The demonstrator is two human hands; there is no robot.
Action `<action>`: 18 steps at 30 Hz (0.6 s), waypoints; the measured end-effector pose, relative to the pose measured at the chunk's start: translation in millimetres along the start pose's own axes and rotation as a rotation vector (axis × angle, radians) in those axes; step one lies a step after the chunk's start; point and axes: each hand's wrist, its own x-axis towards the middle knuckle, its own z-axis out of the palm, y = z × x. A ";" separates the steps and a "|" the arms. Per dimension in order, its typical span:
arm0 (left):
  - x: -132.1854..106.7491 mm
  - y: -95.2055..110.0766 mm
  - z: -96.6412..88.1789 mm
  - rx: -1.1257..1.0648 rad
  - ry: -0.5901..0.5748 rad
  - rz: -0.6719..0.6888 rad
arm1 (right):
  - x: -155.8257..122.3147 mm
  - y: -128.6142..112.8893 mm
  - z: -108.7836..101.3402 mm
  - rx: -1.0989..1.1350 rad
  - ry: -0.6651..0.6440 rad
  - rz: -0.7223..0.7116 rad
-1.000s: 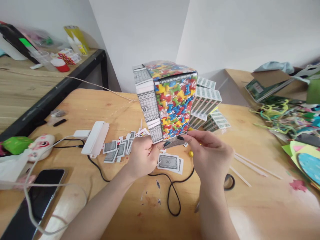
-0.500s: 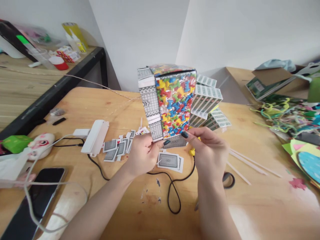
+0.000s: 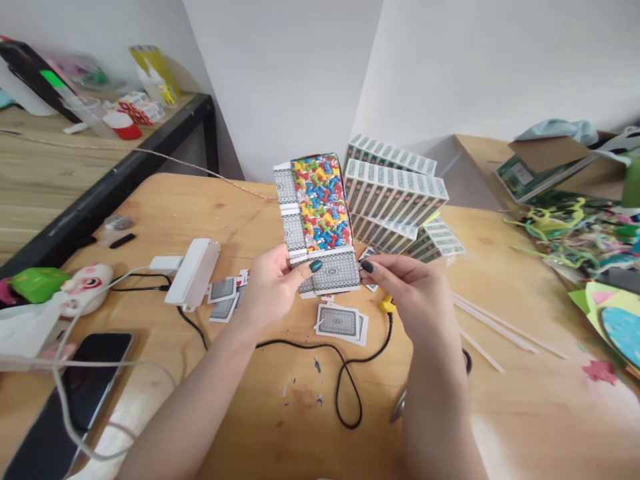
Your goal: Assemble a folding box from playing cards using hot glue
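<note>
Between my hands, above the table, is a box [image 3: 323, 203] with a colourful pushpin-pattern face and grey-backed playing cards along its left side and bottom. My left hand [image 3: 273, 290] is closed on the lower left corner, thumb on the front. At the lower right edge my right hand [image 3: 415, 287] pinches the box's card border, thumb and finger together; its other fingers are curled. Grey-backed playing cards [image 3: 337, 321] lie on the table below the box. More cards [image 3: 223, 298] lie to the left, partly hidden behind my left hand.
Stacked green-and-white card boxes [image 3: 395, 190] stand behind the box. A glue gun's yellow plug end [image 3: 387, 305] and black cable [image 3: 345, 363] lie near my right hand. White sticks [image 3: 495, 323] lie right; a phone [image 3: 70, 400] and white power strip [image 3: 193, 275] lie left.
The box has tilted and turned, so its bottom card strip now faces me and its top is less visible. It has shifted slightly left, uncovering more of the stacked boxes.
</note>
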 end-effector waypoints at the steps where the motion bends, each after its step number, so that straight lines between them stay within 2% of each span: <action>1: -0.6 0.1 0.5 0.015 0.010 0.005 | -1.0 0.1 0.2 -0.020 0.001 -0.007; 7: -5.2 3.5 5.6 0.183 0.124 0.036 | -13.6 -6.5 10.3 -0.218 0.184 -0.115; 12: -7.7 4.1 7.6 0.324 0.211 0.120 | -19.9 -6.1 23.5 -0.339 0.219 -0.247; 18: -12.0 0.4 8.2 0.472 0.257 0.212 | -18.0 -1.6 34.9 -0.443 0.304 -0.362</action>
